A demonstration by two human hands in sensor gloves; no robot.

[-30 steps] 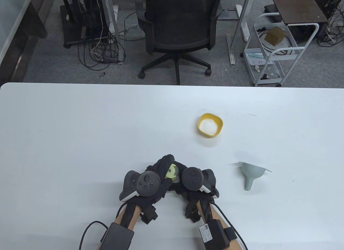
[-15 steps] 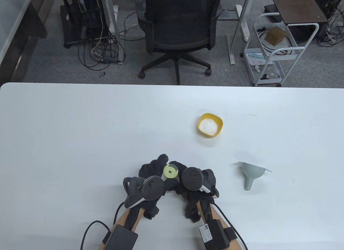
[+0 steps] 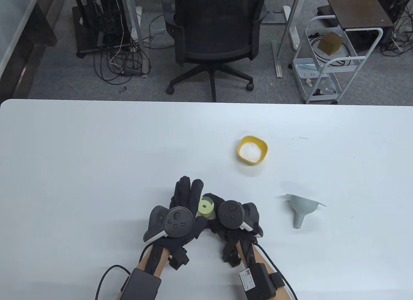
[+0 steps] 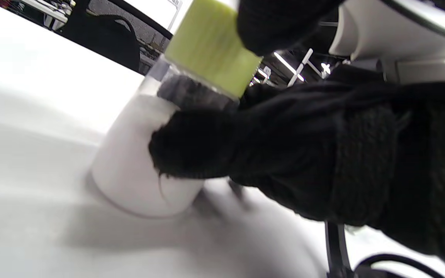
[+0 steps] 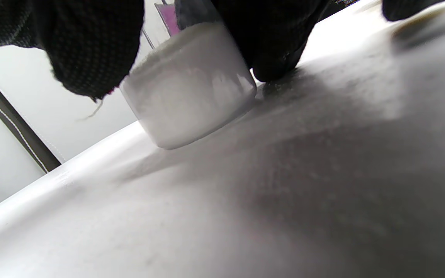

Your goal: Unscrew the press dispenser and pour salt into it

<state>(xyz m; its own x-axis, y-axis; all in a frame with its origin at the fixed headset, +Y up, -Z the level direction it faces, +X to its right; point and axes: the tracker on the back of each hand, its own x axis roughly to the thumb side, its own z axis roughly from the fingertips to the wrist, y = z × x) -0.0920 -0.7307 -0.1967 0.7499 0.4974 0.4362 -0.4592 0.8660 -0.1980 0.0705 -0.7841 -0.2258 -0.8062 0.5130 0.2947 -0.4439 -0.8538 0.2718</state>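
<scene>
The press dispenser [image 3: 205, 205] is a clear jar part full of white salt with a lime-green cap; it stands upright near the table's front edge. My right hand [image 3: 215, 200] grips the jar body from the right; the right wrist view shows its fingers [image 5: 91, 46] around the jar [image 5: 191, 96]. My left hand [image 3: 187, 191] lies just left of the cap with its fingers stretched straight out. In the left wrist view one fingertip [image 4: 276, 23] touches the green cap [image 4: 211, 46].
A yellow bowl [image 3: 265, 148] holding white salt sits beyond and to the right of the dispenser. A grey funnel [image 3: 301, 209] lies on its side to the right of my right hand. The white table [image 3: 96, 167] stretches away to the left. An office chair stands behind the far edge.
My left hand was curled over the cap, turned on it, and now has its fingers stretched out beside it. The right hand and the jar have not moved.
</scene>
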